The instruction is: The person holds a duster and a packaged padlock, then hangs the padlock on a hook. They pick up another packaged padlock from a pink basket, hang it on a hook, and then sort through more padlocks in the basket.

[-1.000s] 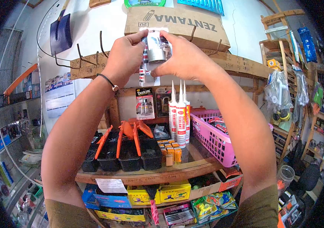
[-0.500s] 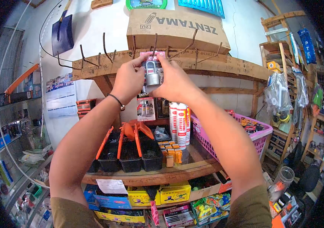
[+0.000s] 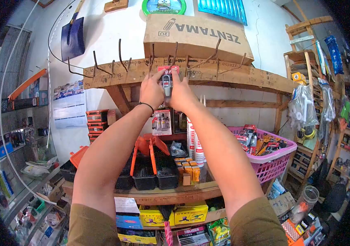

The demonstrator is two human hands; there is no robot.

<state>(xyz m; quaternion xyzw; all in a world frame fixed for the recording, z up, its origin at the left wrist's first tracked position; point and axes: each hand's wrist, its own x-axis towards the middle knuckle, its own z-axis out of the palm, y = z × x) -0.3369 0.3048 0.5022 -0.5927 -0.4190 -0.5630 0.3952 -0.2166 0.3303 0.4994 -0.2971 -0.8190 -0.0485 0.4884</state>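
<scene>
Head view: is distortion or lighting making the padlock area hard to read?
Head view: wide-lens distortion bows the wooden beam and the picture fades to black at its sides; head view, the white wall is brightly lit; head view, the padlock between left hand and right hand shows small, its fine print illegible.

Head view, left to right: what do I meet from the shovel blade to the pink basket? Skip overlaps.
Shovel blade → stacked orange-and-black boxes → left hand → packaged padlock → right hand → pink basket.
</scene>
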